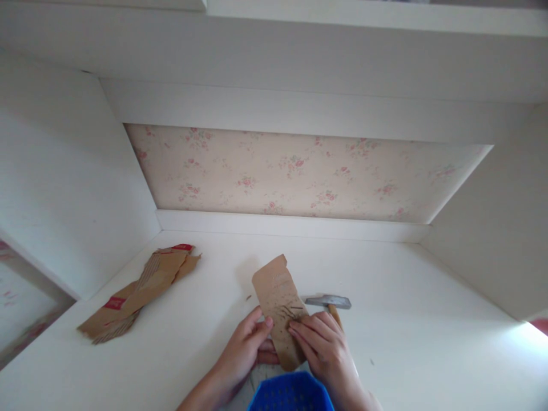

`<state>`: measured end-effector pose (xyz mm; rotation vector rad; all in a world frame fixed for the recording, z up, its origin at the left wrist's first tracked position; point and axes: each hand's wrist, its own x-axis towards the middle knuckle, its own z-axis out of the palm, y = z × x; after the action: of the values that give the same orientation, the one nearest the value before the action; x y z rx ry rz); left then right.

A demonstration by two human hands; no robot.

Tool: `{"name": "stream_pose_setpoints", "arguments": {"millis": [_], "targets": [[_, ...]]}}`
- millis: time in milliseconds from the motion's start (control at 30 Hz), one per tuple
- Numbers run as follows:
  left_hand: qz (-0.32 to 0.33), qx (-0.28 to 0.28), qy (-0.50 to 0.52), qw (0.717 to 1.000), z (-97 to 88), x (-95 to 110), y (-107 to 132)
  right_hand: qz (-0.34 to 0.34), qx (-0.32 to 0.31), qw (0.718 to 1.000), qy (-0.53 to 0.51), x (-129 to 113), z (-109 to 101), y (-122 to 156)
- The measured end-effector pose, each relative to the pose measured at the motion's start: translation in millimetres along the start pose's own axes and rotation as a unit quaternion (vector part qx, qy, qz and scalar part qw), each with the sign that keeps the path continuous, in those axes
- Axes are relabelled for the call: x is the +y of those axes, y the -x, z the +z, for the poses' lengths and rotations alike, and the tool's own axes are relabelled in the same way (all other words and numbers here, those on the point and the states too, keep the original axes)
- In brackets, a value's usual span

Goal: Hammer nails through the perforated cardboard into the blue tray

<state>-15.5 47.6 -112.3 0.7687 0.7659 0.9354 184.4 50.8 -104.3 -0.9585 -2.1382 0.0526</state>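
Observation:
A strip of brown cardboard is held up at a slant in front of me. My left hand grips its left edge, thumb on the face and fingers behind. On the lower right part, my right hand has its fingers pressed together, with the fingertips on the face and edge. Several thin dark nails lie or stick on the cardboard beside those fingertips, amid small holes and specks. Below both hands is a blue perforated basket, cut off by the frame's lower edge. Some thin dark pieces show on the desk behind it.
A hammer lies just beyond my right hand, its handle partly hidden. Torn cardboard rests at the left of the white desk. White side panels and an overhead shelf enclose the desk, with floral wallpaper behind.

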Motion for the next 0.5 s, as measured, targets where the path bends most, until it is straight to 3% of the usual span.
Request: {"name": "stream_pose_setpoints", "arguments": {"millis": [500], "targets": [[-0.004, 0.028, 0.013, 1.0, -0.2, 0.8, -2.1, 0.086, 0.051, 0.995, -0.028, 3.0, 3.7, 3.2]]}}
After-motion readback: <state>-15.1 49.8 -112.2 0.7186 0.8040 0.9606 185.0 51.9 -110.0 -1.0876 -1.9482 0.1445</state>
